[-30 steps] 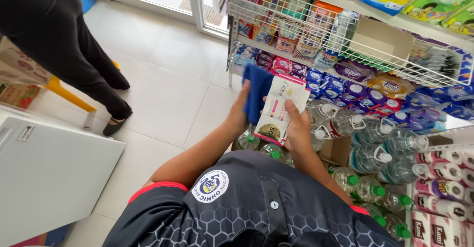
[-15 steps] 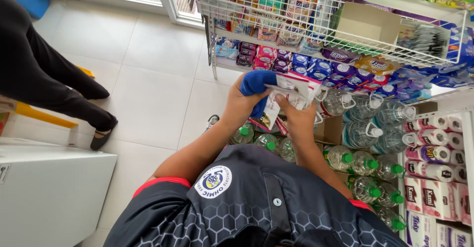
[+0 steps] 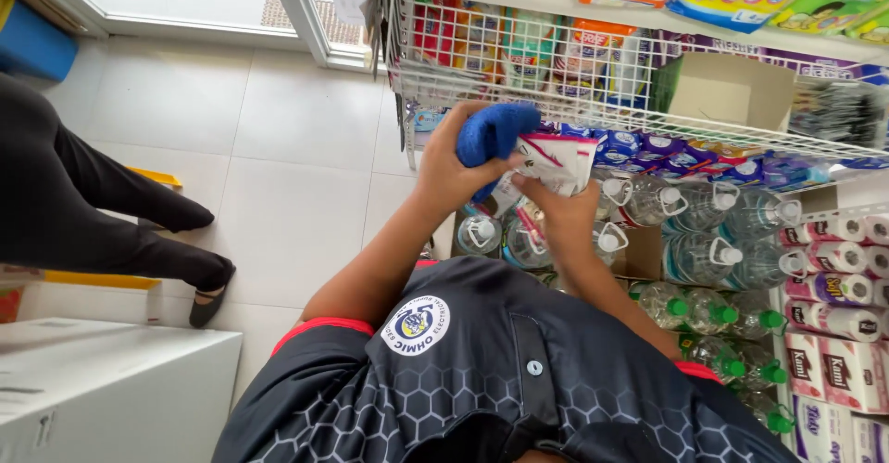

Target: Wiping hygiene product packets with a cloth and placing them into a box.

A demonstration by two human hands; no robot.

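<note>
The left hand (image 3: 454, 162) is closed around a blue cloth (image 3: 495, 134) and presses it on a white and red packet (image 3: 554, 162). The right hand (image 3: 563, 218) grips this packet from below. Both are held just under the wire basket (image 3: 593, 93), above the water bottles (image 3: 704, 213) on the floor.

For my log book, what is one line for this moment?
left hand: holds blue cloth | right hand: holds white packet | wire basket above
</note>
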